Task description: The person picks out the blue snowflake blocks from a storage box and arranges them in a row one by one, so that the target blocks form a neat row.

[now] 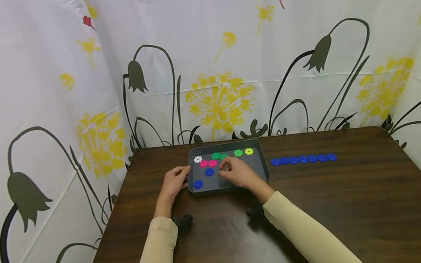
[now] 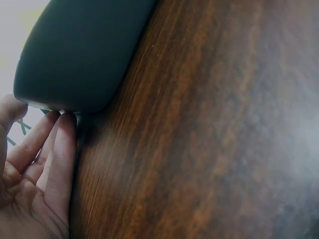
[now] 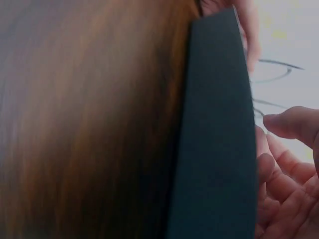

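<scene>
A dark grey tray (image 1: pixel 230 189) holds flower-shaped discs: a white disc (image 1: pixel 198 159), pink discs (image 1: pixel 204 164), dark green discs (image 1: pixel 215 155), a light green disc (image 1: pixel 238 152), a yellow disc (image 1: pixel 249 151) and two blue discs (image 1: pixel 198 184). At the tray's left side, my left hand (image 1: pixel 175 182) touches the outer wall with nearly straight fingertips, as the left wrist view also shows. My right hand (image 1: pixel 237 172) is over the middle of the tray with loosely bent fingers. The right wrist view shows thumb and forefinger a little apart, with no disc visible between them; the tray wall partly hides the fingers.
To the right of the tray, several blue discs (image 1: pixel 303 159) lie in a straight row on the brown wooden table (image 1: pixel 349 201). A white curtain (image 1: pixel 195 25) with printed flowers hangs behind the table and at both sides.
</scene>
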A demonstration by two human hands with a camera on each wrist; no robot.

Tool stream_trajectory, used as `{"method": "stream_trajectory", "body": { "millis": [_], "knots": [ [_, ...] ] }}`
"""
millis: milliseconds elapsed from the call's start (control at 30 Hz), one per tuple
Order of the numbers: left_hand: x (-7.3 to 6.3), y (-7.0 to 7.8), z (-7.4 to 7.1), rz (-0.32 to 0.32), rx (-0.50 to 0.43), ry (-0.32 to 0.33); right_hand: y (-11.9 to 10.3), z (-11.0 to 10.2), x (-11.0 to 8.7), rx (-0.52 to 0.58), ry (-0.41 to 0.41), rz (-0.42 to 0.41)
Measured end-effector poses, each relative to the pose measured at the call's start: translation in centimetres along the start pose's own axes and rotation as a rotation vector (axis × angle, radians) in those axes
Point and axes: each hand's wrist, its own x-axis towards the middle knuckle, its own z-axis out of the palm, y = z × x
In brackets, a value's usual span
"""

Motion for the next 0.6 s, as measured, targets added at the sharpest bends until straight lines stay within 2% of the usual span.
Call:
{"method": "stream_trajectory", "body": {
  "millis": [300,600],
  "knots": [
    [0.0,0.2,0.1,-0.003,-0.006,0.001,-1.6,3.9,1.7,-0.181,-0.035,0.073],
    [0.1,0.0,0.0,-0.003,-0.014,-0.004,-2.7,5.8,2.8,-0.282,-0.118,0.090]
  ]
}}
